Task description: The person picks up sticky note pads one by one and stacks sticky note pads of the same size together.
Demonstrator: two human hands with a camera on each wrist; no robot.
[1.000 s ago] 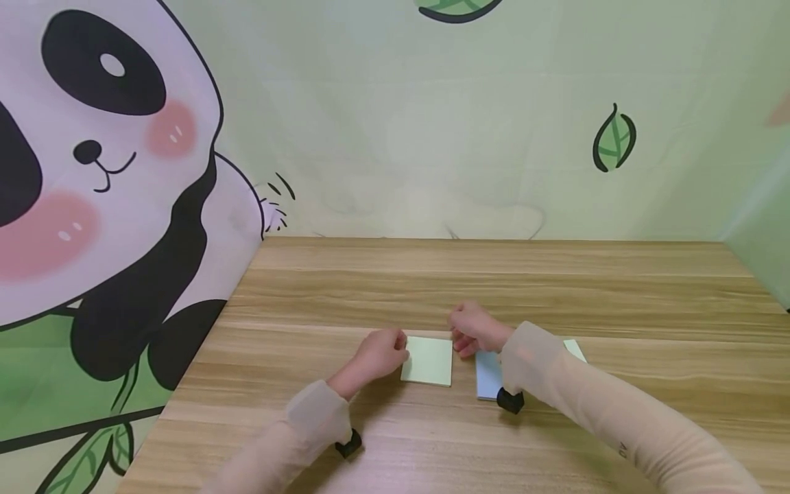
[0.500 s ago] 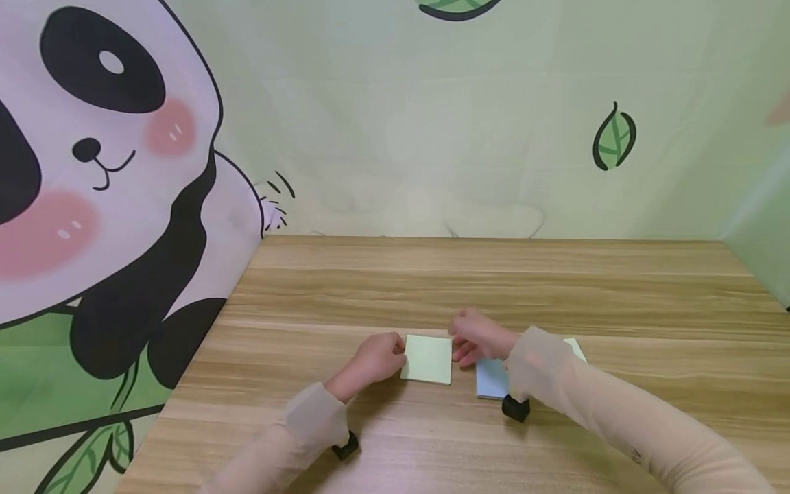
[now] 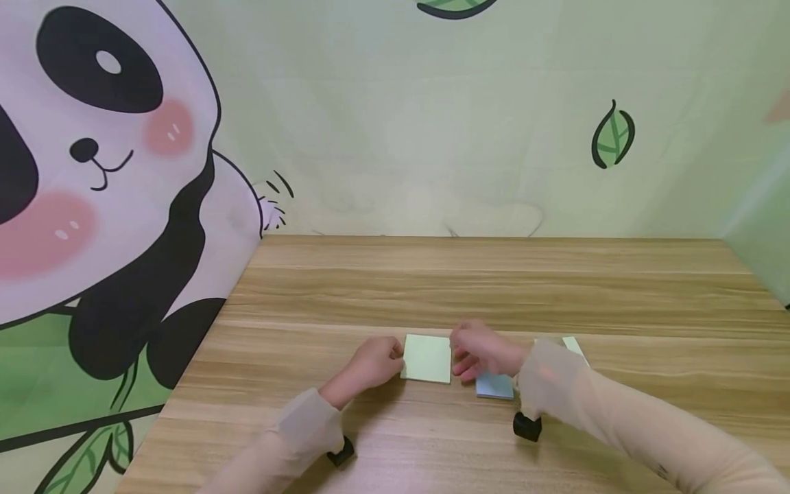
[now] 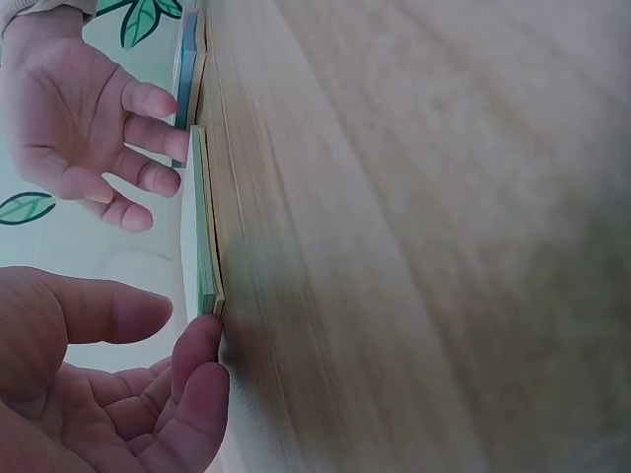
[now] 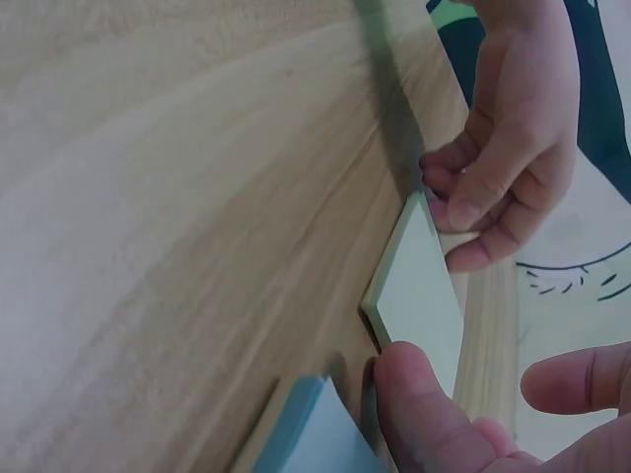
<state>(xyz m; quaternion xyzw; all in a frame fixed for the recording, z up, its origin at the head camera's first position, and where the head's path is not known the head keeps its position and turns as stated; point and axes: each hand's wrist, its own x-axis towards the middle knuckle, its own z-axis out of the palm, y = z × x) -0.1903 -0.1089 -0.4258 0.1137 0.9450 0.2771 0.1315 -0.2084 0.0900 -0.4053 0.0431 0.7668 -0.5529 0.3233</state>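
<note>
A pale green square pad of sticky notes point(image 3: 427, 359) lies flat on the wooden table. In the left wrist view its edge point(image 4: 205, 227) shows a green layer over a yellowish one. My left hand point(image 3: 375, 361) is at its left side, fingers loosely bent; a fingertip touches the near corner, while the thumb stands apart. On the other side my right hand point(image 3: 487, 350) has its relaxed fingertips at the pad's right edge, thumb spread away in the right wrist view. Below that hand lies a blue pad point(image 3: 496, 386), partly hidden by it.
Another pale pad point(image 3: 574, 347) shows its corner behind the right sleeve, which covers the rest. Small black wrist cameras point(image 3: 527, 427) hang under both cuffs. A printed panda curtain point(image 3: 395, 137) stands behind the table's point(image 3: 345, 281) far edge.
My right hand has come slightly nearer to me and to the right along the green pad's edge, covering more of the blue pad's top. The left hand has shifted slightly left.
</note>
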